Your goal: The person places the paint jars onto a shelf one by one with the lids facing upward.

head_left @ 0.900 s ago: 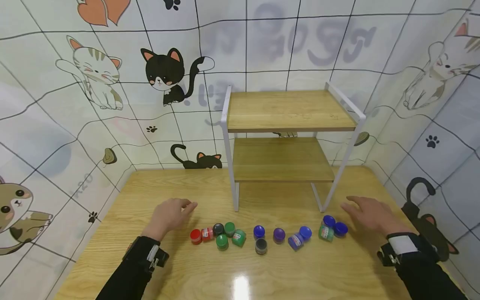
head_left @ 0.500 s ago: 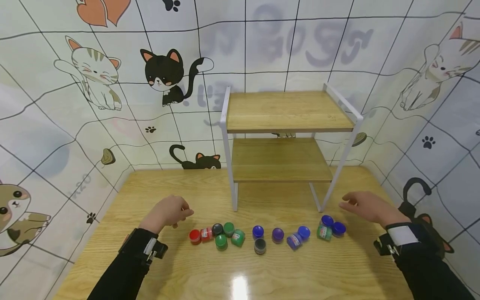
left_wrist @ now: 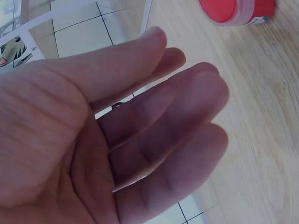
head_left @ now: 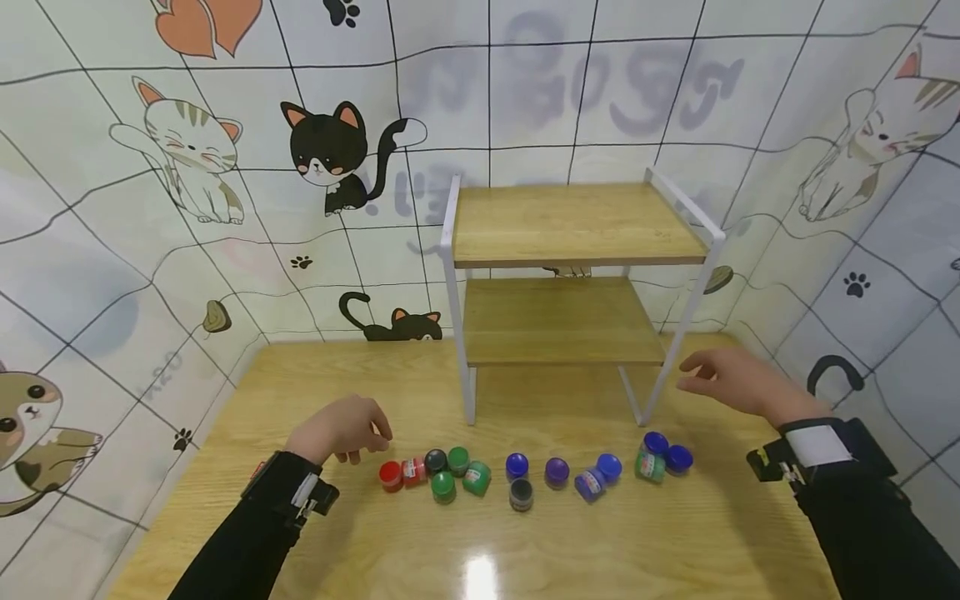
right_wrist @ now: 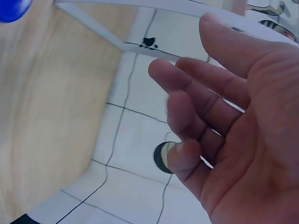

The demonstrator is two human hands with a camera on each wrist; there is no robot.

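My left hand [head_left: 341, 429] hovers over the table just left of a red paint jar [head_left: 391, 476], its fingers loosely bent around nothing. In the left wrist view that red jar [left_wrist: 229, 10] sits beyond the fingertips. My right hand [head_left: 738, 383] is raised beside the rack's right leg, fingers relaxed and holding nothing. Nearest to it are two blue-lidded jars [head_left: 678, 459] and a green jar [head_left: 649, 465]. Between the hands lies a row of small jars: a second red one [head_left: 413, 472], green ones [head_left: 443, 487], dark ones [head_left: 521, 494], and blue and purple ones [head_left: 557, 472].
A two-tier rack [head_left: 577, 225] with wooden shelves and white metal legs stands behind the jars. The wooden table [head_left: 390, 550] meets cat-printed wall sheets [head_left: 247, 275] at the back and sides. Some jars lie tipped on their sides.
My right hand has risen and drawn nearer the rack's leg. The left hand's fingers have curled downward slightly. The jars and rack stay in place.
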